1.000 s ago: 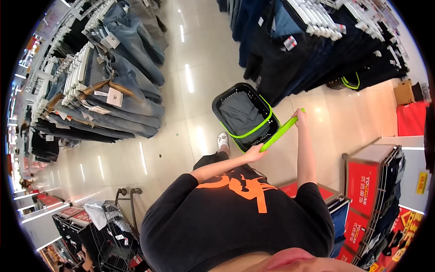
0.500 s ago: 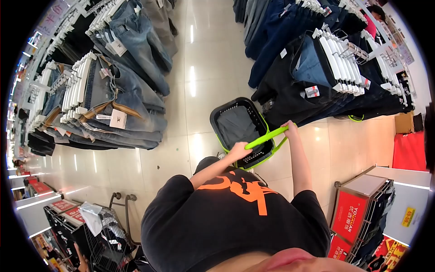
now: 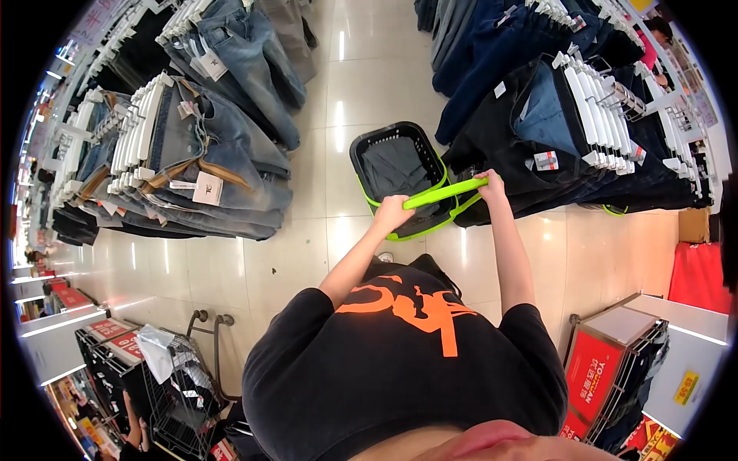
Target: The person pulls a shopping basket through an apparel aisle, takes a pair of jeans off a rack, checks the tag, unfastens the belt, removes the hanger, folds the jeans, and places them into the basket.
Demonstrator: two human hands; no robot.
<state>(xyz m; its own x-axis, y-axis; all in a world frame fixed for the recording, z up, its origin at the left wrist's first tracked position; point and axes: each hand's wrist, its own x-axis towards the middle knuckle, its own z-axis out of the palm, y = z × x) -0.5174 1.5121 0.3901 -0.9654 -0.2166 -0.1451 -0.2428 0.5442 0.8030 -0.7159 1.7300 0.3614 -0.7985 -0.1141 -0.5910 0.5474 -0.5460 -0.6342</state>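
Both my hands grip the thick green handle [image 3: 444,193] of a black shopping basket [image 3: 357,156] with a green lower frame. My left hand [image 3: 394,213] is wrapped round the handle's left end. Near its right end, my right hand [image 3: 492,187] is closed on the same handle. Inside the basket lies a folded dark grey garment [image 3: 393,164]. The basket is in front of my body, over the tiled aisle; whether it touches the floor I cannot tell. Its right side is close to the hanging black jeans [image 3: 492,138].
On the left hang blue jeans [image 3: 246,146] on white hangers, some with paper tags. More dark jeans hang on a rack to the right. A wire cart [image 3: 181,392] stands at lower left, and a display with a red sign [image 3: 592,376] at lower right.
The basket and both my hands have moved forward, up the view, away from my body, with the basket slightly left. My grip on the handle stays the same.
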